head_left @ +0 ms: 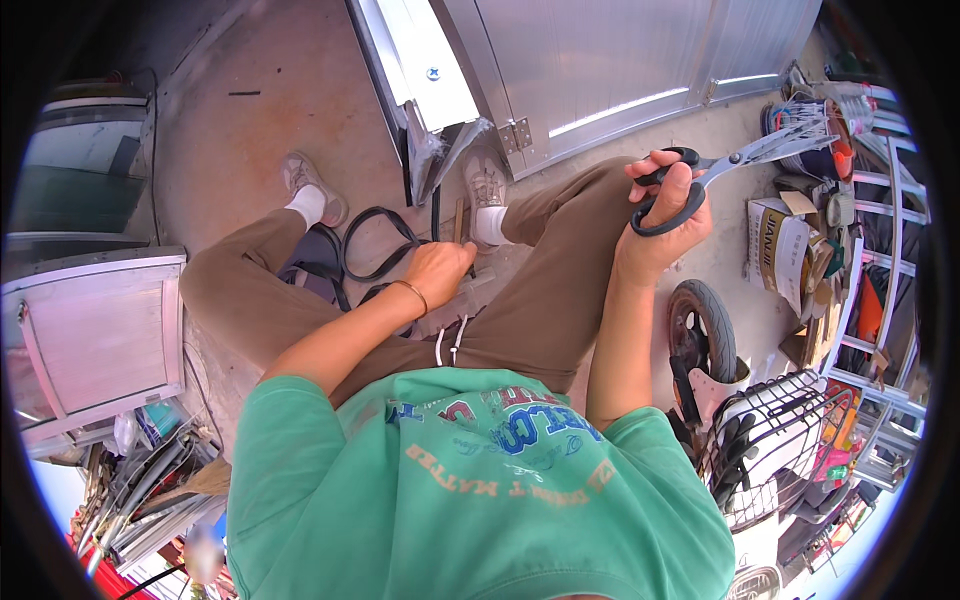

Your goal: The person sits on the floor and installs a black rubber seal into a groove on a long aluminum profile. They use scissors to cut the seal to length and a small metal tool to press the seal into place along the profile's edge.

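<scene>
My left hand (pixel 440 270) is closed in front of my lap, its fingers around a thin black rubber strip (pixel 346 243) that loops loosely between my legs. Part of the strip is hidden behind the hand and forearm. Raised by my right knee, my right hand (pixel 660 225) grips a pair of scissors (pixel 736 158) by the black handles, thumb and fingers through the loops. The metal blades point right and stand apart, with nothing visibly between them. Ahead of me, a white and silver metal frame profile (pixel 425 70) carries a screw and a dark edge.
A grey metal door panel (pixel 600 60) is at the top. To the right are a cardboard box (pixel 778 250), a small wheel (pixel 705 325), a wire basket (pixel 775 440) and metal racks. At left stands a silver-framed panel (pixel 100 335), with scrap profiles below it.
</scene>
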A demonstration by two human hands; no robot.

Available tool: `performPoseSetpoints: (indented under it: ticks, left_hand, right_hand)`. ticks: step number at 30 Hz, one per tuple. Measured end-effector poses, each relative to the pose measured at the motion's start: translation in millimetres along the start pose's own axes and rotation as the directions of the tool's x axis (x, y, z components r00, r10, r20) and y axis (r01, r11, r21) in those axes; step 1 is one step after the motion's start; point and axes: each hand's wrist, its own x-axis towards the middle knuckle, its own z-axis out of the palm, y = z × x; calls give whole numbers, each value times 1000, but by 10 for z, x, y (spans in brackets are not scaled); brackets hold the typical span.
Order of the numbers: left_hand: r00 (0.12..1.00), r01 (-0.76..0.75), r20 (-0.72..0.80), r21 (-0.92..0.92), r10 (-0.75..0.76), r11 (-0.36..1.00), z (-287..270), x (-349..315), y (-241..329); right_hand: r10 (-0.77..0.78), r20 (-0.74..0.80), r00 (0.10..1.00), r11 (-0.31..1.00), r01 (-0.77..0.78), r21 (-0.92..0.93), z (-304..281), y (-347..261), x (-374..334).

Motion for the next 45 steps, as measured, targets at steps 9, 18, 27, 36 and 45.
performPoseSetpoints:
  ticks: [9, 18, 27, 36, 45]
  left_hand:
    - [906, -129, -231, -948, -355, 290, -979, -971, -405]
    - [831, -301, -306, -950, -464, 87, -1089, -1162, -681]
    - [850, -364, -327, -931, -414, -11, -918, -1098, -749]
    - [831, -391, -356, -920, -427, 7, -835, -1106, -853]
    - [505, -316, -583, -811, -637, 492, -788, -1178, -779]
  right_hand:
    - [382, 735, 561, 892, -431, -135, 35, -422, -1091]
    - [707, 702, 87, 632, -523, -572, 196, -415, -1649]
    - [729, 671, 134, 652, -437, -620, 720, -234, -1700]
    - [712, 644, 280, 694, -423, -583, 761, -74, -1917]
    - [656, 661, 363, 754, -323, -571, 833, -65, -1867]
